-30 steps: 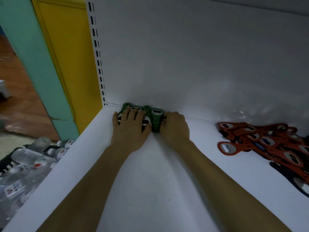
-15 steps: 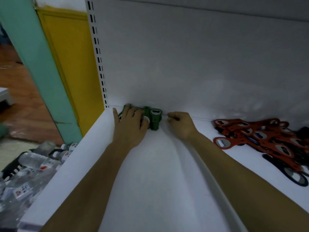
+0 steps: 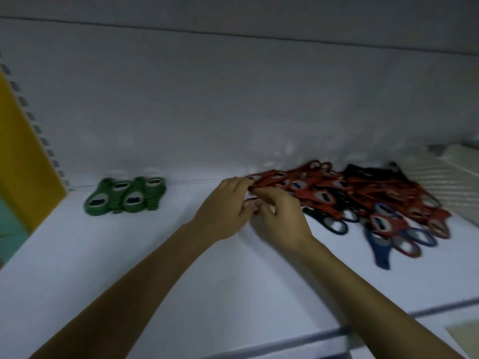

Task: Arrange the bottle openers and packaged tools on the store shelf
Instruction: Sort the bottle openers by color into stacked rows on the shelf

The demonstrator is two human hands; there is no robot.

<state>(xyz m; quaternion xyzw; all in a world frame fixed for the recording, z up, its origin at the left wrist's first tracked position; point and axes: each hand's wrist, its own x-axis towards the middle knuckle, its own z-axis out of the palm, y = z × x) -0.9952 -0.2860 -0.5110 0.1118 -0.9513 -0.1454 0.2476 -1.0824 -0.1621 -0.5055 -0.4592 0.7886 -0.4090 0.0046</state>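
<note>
The heap of red bottle openers lay on the white shelf, spreading rightward from the fingertips of both hands. The left hand and right hand met at the heap's left edge, fingers curled in among the nearest red handles. Motion blur hid whether either hand had actually closed on one. Black openers sat behind the red ones against the back panel. Blue openers trailed out to the right of the right wrist. Well left of the left hand, green bottle openers stood packed in a tight group at the back corner. White ribbed packages lay beyond the heap, far right.
</note>
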